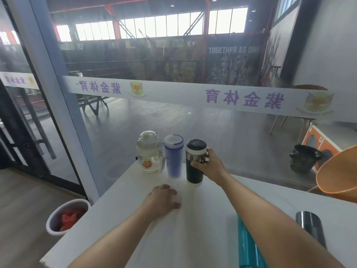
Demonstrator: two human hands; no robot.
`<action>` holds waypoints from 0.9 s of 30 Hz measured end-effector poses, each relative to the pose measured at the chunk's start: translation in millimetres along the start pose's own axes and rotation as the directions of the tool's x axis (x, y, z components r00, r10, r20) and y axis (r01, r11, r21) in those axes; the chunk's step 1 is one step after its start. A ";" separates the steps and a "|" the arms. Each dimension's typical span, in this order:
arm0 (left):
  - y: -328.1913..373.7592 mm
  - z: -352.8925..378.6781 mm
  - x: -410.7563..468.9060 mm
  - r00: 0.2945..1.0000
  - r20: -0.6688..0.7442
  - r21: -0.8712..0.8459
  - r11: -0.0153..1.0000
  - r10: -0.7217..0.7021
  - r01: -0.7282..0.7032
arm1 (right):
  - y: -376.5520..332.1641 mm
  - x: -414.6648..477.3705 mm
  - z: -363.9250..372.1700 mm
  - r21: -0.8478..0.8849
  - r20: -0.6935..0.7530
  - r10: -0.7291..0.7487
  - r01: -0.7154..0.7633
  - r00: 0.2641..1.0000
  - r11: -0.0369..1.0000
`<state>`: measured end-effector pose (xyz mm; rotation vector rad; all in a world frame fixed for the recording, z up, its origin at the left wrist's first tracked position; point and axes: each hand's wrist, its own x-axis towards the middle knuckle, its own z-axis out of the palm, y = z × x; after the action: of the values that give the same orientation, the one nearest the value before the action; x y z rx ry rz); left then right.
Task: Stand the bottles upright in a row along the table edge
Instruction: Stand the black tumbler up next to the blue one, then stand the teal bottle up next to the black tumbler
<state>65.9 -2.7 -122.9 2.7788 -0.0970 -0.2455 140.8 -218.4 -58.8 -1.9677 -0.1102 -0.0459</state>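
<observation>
The head view showed the right hand (209, 167), fingers wrapped round the upright black bottle (195, 161), third in the row at the tabletop (135, 219) far edge, while the left hand (164, 199) lay flat and empty, and the teal bottle (248, 246) and steel bottle (311, 228) lay nearer the right arm.

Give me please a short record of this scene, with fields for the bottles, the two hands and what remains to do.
upright row: clear bottle, blue bottle, black bottle, at the far edge of the white table
right hand: gripping the black bottle
left hand: flat on the table, holding nothing
not yet in row: teal bottle lying down, steel bottle near the right edge
likely next: stand up the teal bottle
</observation>
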 end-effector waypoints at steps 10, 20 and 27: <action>26.9 -0.5 -8.3 0.999 -0.032 -0.034 0.999 0.031 -0.032 | -3.8 -8.1 -22.7 -0.115 0.093 0.097 -0.086 0.991 0.990; 179.3 33.5 -50.2 0.988 0.128 -0.271 0.961 0.084 -0.046 | 15.4 -111.5 -141.2 -0.520 -0.055 0.141 -0.149 0.989 0.841; 222.9 54.6 -86.3 0.968 0.252 -0.305 0.949 -0.005 0.085 | 39.7 -170.4 -152.2 -0.497 -0.066 0.292 -0.285 0.954 0.820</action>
<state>-37.1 -221.4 -82.2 2.4234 -0.0500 -0.5702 -21.8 -383.4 -50.2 -2.4891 0.2189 0.1538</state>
